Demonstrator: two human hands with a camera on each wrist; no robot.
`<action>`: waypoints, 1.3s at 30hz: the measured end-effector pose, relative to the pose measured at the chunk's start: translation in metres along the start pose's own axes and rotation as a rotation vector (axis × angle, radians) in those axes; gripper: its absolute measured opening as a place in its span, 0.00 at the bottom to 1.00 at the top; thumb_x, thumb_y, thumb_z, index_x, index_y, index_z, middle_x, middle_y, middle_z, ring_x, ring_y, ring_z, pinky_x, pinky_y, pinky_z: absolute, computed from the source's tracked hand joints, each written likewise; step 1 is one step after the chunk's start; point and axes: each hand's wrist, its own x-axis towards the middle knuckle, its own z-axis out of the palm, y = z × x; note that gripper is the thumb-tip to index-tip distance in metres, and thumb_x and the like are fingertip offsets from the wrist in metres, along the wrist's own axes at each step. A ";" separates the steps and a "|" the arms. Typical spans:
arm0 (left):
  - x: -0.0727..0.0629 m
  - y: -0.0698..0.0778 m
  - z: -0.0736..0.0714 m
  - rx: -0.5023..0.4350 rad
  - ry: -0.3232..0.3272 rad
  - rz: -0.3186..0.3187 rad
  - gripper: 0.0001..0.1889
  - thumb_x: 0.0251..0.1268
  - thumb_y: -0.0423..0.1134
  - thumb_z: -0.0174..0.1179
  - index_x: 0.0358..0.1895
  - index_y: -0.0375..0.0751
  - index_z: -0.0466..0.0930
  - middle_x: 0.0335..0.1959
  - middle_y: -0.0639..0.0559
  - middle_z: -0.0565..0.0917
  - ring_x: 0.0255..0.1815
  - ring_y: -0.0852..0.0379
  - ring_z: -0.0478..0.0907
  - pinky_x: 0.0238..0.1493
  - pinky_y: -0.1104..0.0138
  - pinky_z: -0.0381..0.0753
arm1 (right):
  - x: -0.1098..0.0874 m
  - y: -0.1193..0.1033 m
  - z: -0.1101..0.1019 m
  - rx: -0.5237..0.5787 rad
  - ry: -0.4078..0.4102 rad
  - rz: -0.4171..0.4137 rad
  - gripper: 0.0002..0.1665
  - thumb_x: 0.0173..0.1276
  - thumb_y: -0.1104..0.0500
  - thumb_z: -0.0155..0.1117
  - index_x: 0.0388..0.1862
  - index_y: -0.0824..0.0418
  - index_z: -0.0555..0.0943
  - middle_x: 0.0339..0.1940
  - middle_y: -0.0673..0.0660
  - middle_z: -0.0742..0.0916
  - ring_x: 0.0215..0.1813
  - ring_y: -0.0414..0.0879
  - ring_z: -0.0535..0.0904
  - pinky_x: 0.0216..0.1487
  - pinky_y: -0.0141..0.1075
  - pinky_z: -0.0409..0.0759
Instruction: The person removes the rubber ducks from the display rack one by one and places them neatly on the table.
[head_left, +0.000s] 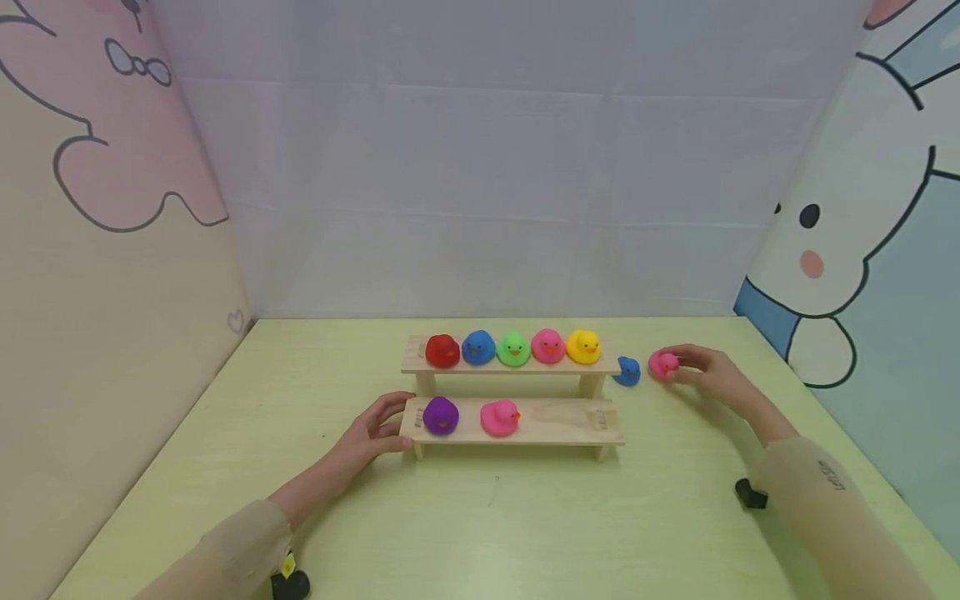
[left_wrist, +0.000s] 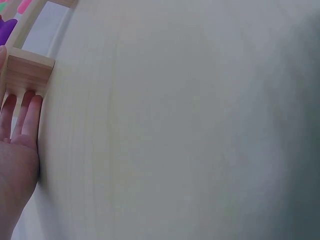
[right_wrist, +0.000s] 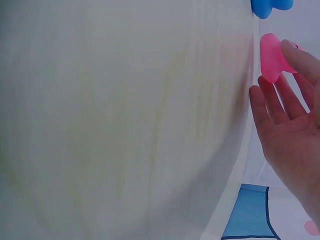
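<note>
My left hand [head_left: 372, 427] holds the left end of the lower wooden stand [head_left: 555, 425], thumb at the front corner and fingers toward the back one. In the left wrist view its fingertips [left_wrist: 33, 102] lie against the stand's end leg [left_wrist: 30, 70]. On that stand sit a purple rubber duck [head_left: 441, 416] and a pink rubber duck [head_left: 499, 418]. At the right, my right hand [head_left: 708, 377] pinches another pink rubber duck [head_left: 663, 365] between thumb and fingers, plainly seen in the right wrist view. A small blue rubber duck [head_left: 627, 372] is just left of it.
Behind the lower stand is a taller wooden stand [head_left: 510, 367] bearing a row of red [head_left: 442, 352], blue [head_left: 478, 347], green [head_left: 513, 349], pink [head_left: 548, 346] and yellow [head_left: 583, 347] ducks. A white cloth [head_left: 495, 192] hangs along the table's back edge, with printed panels at both sides.
</note>
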 end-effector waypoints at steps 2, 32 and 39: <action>0.000 0.000 0.000 -0.002 -0.001 0.001 0.35 0.65 0.37 0.63 0.73 0.48 0.58 0.75 0.41 0.64 0.65 0.46 0.76 0.61 0.65 0.74 | 0.001 0.002 0.000 -0.002 -0.012 0.020 0.33 0.71 0.51 0.64 0.69 0.65 0.70 0.69 0.71 0.74 0.71 0.69 0.66 0.68 0.69 0.60; 0.000 -0.001 0.000 0.010 0.009 -0.008 0.35 0.65 0.38 0.64 0.73 0.48 0.59 0.75 0.41 0.64 0.68 0.42 0.74 0.66 0.56 0.71 | -0.002 0.000 0.000 0.024 -0.103 0.047 0.35 0.70 0.50 0.64 0.70 0.65 0.69 0.70 0.71 0.73 0.71 0.69 0.67 0.66 0.70 0.61; 0.000 -0.001 0.000 0.008 0.011 -0.009 0.35 0.65 0.38 0.64 0.73 0.48 0.59 0.75 0.41 0.64 0.70 0.41 0.72 0.66 0.57 0.72 | -0.003 0.000 -0.001 0.023 -0.103 0.029 0.40 0.70 0.53 0.64 0.75 0.65 0.62 0.73 0.72 0.70 0.72 0.70 0.65 0.69 0.68 0.61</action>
